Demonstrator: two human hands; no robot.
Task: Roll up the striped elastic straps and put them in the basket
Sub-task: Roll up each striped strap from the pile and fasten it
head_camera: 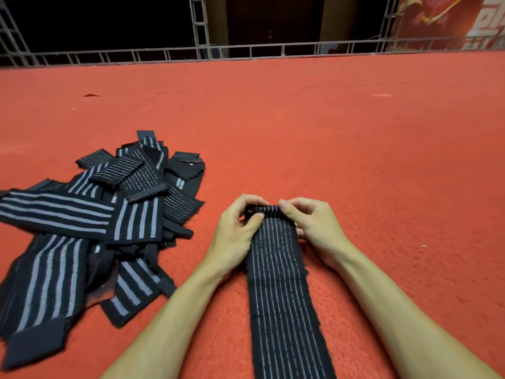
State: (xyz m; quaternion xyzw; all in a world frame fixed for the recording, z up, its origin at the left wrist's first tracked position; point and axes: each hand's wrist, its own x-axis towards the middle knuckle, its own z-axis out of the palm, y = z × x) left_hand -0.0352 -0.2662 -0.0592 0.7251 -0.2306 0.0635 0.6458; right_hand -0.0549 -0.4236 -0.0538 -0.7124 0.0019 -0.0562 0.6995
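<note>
A black elastic strap with thin grey stripes lies flat on the red carpet, running from the bottom edge up to my hands. Its far end is curled into a small tight roll. My left hand pinches the roll's left side, thumb on top. My right hand grips the right side, fingertips on the roll. A loose pile of several more striped straps lies to the left, some with wide stripes, some with fine ones. No basket is in view.
Red carpet stretches ahead and to the right. A metal truss railing runs along its far edge, with a dark space behind. A red banner hangs at the top right.
</note>
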